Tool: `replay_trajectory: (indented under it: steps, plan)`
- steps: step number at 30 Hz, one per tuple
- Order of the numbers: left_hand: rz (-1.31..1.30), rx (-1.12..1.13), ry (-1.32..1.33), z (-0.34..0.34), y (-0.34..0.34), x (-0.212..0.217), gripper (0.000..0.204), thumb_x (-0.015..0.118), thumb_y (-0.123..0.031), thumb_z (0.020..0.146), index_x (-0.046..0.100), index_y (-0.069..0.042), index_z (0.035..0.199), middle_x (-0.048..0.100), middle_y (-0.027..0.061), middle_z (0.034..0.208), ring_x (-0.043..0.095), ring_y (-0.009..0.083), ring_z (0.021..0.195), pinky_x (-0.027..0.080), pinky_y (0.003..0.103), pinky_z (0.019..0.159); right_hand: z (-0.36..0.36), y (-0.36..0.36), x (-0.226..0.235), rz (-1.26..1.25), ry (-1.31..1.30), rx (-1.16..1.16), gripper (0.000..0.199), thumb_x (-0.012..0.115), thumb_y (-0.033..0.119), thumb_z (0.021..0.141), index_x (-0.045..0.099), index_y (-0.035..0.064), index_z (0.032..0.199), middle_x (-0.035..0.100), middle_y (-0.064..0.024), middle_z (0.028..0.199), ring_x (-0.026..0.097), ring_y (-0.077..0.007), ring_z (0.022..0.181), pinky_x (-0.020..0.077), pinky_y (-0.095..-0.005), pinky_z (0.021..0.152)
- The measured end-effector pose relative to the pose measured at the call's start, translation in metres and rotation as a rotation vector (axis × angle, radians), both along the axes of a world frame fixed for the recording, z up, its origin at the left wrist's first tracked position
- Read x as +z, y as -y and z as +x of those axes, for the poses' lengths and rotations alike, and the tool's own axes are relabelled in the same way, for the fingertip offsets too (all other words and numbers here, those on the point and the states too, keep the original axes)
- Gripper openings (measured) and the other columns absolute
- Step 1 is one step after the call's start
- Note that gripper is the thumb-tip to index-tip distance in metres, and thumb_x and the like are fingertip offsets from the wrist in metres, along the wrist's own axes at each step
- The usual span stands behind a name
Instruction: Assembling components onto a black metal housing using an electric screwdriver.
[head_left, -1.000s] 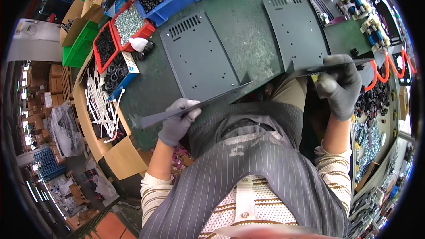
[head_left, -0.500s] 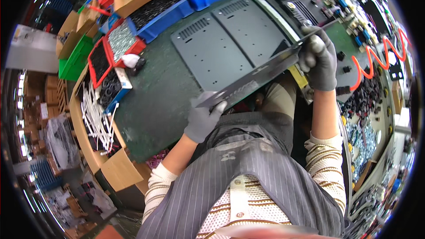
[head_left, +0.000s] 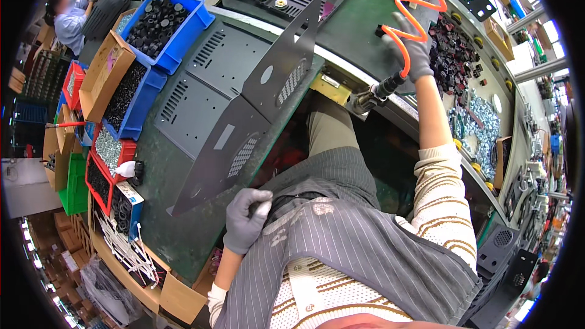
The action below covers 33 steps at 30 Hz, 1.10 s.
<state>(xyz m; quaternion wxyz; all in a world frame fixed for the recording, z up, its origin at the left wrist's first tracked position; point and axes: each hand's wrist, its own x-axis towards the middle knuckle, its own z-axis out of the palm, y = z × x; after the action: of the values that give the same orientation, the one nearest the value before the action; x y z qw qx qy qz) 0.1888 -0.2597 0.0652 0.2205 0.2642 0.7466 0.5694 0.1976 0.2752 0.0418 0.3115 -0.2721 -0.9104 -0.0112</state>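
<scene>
Two dark metal panels lie side by side on the green bench [head_left: 155, 231]. An upright black sheet [head_left: 234, 128] with vent grilles and round holes stands along their near edge. My left hand [head_left: 247, 222], in a grey glove, is curled near my lap beside the sheet's near end, with nothing visible in it. Stretched out to the right, my gloved right hand [head_left: 414, 49] hovers by small black parts, its fingers extended and partly hidden behind the orange coiled hose [head_left: 399, 39]. Below it, a black-and-metal air tool [head_left: 375, 95] hangs on the hose at the bench edge.
Blue bins [head_left: 164, 39] of black parts stand at the back left, near red trays [head_left: 109, 149] of screws and a green bin [head_left: 74, 186]. White cable ties [head_left: 131, 250] fill a carton. At right are loose black parts [head_left: 454, 55] and silver fasteners [head_left: 475, 134]. Another person [head_left: 72, 24] is far left.
Both hands have let go of the black sheet, which now stands along the panels' near edge. My right hand has reached away toward the hose; my left has drawn back. The view has turned.
</scene>
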Motion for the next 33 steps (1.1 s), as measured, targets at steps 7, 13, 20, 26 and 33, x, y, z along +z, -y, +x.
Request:
replay_trajectory:
  steps: [7, 13, 20, 26, 33]
  plan:
    - [0.090, -0.320, 0.436, -0.013, -0.073, 0.025, 0.017, 0.061, -0.006, 0.093, 0.065, -0.002, 0.109, 0.067, 0.0056, 0.101, 0.064, 0.0128, 0.089, 0.051, 0.026, 0.080, -0.016, -0.001, -0.012, -0.543, -0.008, 0.170, 0.047, 0.061, 0.023, 0.091, 0.054, 0.0091, 0.135, 0.062, -0.0093, 0.126, 0.062, -0.0202, 0.105, 0.0484, -0.0322, 0.091]
    - [0.291, -0.213, 1.087, -0.017, -0.098, 0.011, 0.022, 0.052, -0.014, 0.100, 0.060, -0.005, 0.118, 0.065, 0.0046, 0.104, 0.064, 0.0115, 0.090, 0.053, 0.025, 0.079, 0.062, 0.110, 0.068, -0.957, -1.079, 0.329, 0.041, 0.054, 0.017, 0.095, 0.049, -0.0009, 0.132, 0.056, -0.0072, 0.103, 0.054, -0.0096, 0.081, 0.0467, -0.0239, 0.068]
    - [0.711, -0.253, 1.519, -0.006, -0.132, -0.016, 0.032, 0.050, -0.021, 0.101, 0.052, -0.008, 0.130, 0.060, 0.0084, 0.123, 0.060, 0.0222, 0.112, 0.051, 0.037, 0.095, 0.059, 0.240, 0.070, -0.882, -0.140, 0.976, 0.047, 0.063, 0.009, 0.081, 0.055, 0.0003, 0.126, 0.063, -0.0164, 0.092, 0.062, -0.0342, 0.084, 0.0502, -0.0389, 0.077]
    - [0.732, -0.117, 1.716, -0.013, -0.126, -0.012, 0.032, 0.052, -0.018, 0.098, 0.051, -0.009, 0.129, 0.062, 0.0057, 0.117, 0.062, 0.0213, 0.105, 0.052, 0.038, 0.090, 0.033, 0.266, 0.060, -1.214, -0.398, 1.158, 0.048, 0.073, 0.008, 0.077, 0.047, 0.0006, 0.117, 0.063, -0.0131, 0.103, 0.067, -0.0221, 0.091, 0.0539, -0.0356, 0.080]
    - [0.054, -0.611, 0.883, -0.033, -0.091, 0.099, 0.031, 0.053, -0.003, 0.089, 0.057, 0.000, 0.119, 0.060, 0.0037, 0.097, 0.058, 0.0117, 0.086, 0.052, 0.028, 0.078, 0.010, 0.197, 0.108, -1.491, -0.503, 1.007, 0.042, 0.050, 0.011, 0.069, 0.049, 0.0010, 0.110, 0.060, -0.0170, 0.104, 0.065, -0.0263, 0.092, 0.0529, -0.0379, 0.088]
